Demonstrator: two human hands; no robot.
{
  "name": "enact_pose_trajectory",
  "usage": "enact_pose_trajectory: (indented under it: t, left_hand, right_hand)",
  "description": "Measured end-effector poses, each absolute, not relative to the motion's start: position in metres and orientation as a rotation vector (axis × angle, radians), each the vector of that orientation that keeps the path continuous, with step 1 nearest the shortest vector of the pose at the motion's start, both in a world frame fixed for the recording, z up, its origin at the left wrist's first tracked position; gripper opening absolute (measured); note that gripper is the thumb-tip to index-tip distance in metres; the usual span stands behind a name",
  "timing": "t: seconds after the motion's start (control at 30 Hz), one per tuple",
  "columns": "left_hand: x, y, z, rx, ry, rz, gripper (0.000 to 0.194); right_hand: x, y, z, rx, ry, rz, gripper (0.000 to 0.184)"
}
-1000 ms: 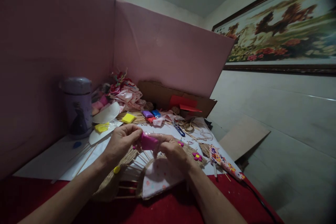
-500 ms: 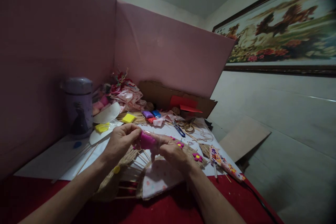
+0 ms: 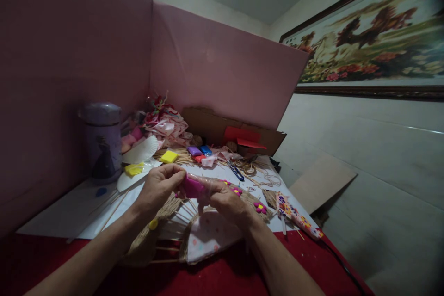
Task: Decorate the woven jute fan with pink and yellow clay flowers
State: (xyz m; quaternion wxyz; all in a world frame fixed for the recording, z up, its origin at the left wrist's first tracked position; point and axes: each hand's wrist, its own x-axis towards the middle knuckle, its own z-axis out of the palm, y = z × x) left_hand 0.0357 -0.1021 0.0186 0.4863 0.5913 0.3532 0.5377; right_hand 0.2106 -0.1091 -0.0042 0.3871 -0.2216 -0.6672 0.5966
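Note:
Between my hands is a clear plastic packet of magenta clay (image 3: 193, 187). My left hand (image 3: 160, 187) pinches its left end with thumb and fingers. On the other end, my right hand (image 3: 225, 201) closes round the plastic. Under both hands lies a fan-shaped piece (image 3: 147, 240) of wrapped twine and thin sticks, with a white, spotted cloth panel (image 3: 208, 238) at its lower middle. Magenta flowers with yellow centres, one a flower (image 3: 260, 207) at the right, sit along its twine rim. A yellow dot (image 3: 153, 224) marks the left part. My hands hide part of the fan.
Behind are yellow (image 3: 169, 157), purple (image 3: 194, 151) and blue (image 3: 206, 150) clay packets, and blue-handled snips (image 3: 237, 172). A lilac canister (image 3: 102, 143) stands left. A flower-patterned glue gun (image 3: 296, 215) with a cord lies right. Pink boards (image 3: 225, 64) enclose the back and left.
The magenta packet has tilted and shifted slightly within my fingers. Both hands keep their hold in nearly the same place.

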Motion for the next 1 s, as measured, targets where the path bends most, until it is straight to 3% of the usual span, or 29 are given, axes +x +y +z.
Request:
enact_pose_trajectory:
  t: [0.27, 0.53, 0.8, 1.0]
  left_hand:
    - [0.0354, -0.1021, 0.0138, 1.450, 0.732, 1.200, 0.018]
    - [0.0389, -0.1029, 0.0146, 1.371, 0.768, 1.329, 0.017]
    - [0.0375, -0.1021, 0.0159, 1.358, 0.796, 1.334, 0.017]
    - [0.0377, -0.1041, 0.0169, 1.391, 0.797, 1.283, 0.017]
  right_hand:
    - [0.2150, -0.1099, -0.0077, -0.614, -1.613, 1.496, 0.048]
    - [0.2075, -0.1094, -0.0074, -0.616, -1.420, 1.418, 0.035]
    - [0.2093, -0.1107, -0.0068, -0.589, -1.553, 1.520, 0.057]
    - [0.2110, -0.1108, -0.0072, -0.624, -1.584, 1.528, 0.055]
